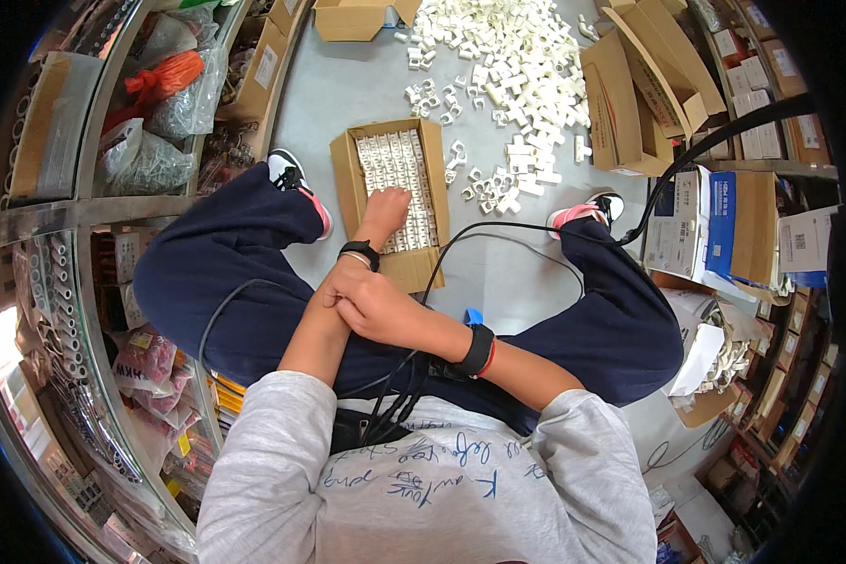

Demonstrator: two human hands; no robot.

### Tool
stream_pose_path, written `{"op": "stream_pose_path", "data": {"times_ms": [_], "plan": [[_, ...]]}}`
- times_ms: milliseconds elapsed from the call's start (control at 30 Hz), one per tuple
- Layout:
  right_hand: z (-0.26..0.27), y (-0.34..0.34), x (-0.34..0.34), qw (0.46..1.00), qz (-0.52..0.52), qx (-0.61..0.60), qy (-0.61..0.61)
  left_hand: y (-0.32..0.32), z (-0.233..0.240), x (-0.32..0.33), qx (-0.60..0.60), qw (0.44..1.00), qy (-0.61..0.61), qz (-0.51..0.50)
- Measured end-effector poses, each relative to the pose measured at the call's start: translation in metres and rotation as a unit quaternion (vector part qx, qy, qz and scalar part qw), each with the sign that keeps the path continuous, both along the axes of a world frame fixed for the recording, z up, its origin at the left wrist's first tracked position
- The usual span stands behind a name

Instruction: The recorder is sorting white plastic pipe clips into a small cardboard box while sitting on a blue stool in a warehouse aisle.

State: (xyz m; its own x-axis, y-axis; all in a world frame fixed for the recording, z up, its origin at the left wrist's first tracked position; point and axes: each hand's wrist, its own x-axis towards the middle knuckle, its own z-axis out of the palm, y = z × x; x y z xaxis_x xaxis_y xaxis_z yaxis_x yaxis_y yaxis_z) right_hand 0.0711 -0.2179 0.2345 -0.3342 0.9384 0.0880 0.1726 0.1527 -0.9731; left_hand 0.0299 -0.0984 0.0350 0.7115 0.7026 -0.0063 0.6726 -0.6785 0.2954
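Note:
An open cardboard box (343,176) stands on the floor between my feet, packed with rows of white plastic pipe clips (393,158). My left hand (386,210) rests over these rows near the middle of the box. Its fingers point down and are largely hidden, so whether they hold a clip cannot be told. My right hand (370,303) is wrapped around my left forearm (324,331), just below the black wristband (361,252). Beyond the box, loose white clips (430,97) lie scattered on the floor, beside a large heap of white plastic pipe fittings (518,77).
Metal shelving (84,169) with bagged hardware runs along the left. Open cardboard cartons (617,106) and a blue-and-white box (722,218) stand on the right. A black cable (504,224) crosses over my lap and right leg. Another carton (349,21) sits at the far end.

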Motion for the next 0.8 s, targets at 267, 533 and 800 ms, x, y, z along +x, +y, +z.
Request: {"op": "stream_pose_path", "data": {"times_ms": [267,533,800], "plan": [[-0.014,0.005,0.003,0.995,-0.044,0.076,-0.056,0.003,-0.002,-0.004,-0.022,0.998,0.055,0.009],[-0.027,0.011,0.013,0.993,-0.069,0.077,-0.061,0.002,0.002,0.001,-0.010,0.998,0.054,0.000],[-0.033,0.022,0.020,0.987,-0.091,0.122,-0.061,0.011,0.009,0.007,0.009,0.997,0.076,0.010]]}}
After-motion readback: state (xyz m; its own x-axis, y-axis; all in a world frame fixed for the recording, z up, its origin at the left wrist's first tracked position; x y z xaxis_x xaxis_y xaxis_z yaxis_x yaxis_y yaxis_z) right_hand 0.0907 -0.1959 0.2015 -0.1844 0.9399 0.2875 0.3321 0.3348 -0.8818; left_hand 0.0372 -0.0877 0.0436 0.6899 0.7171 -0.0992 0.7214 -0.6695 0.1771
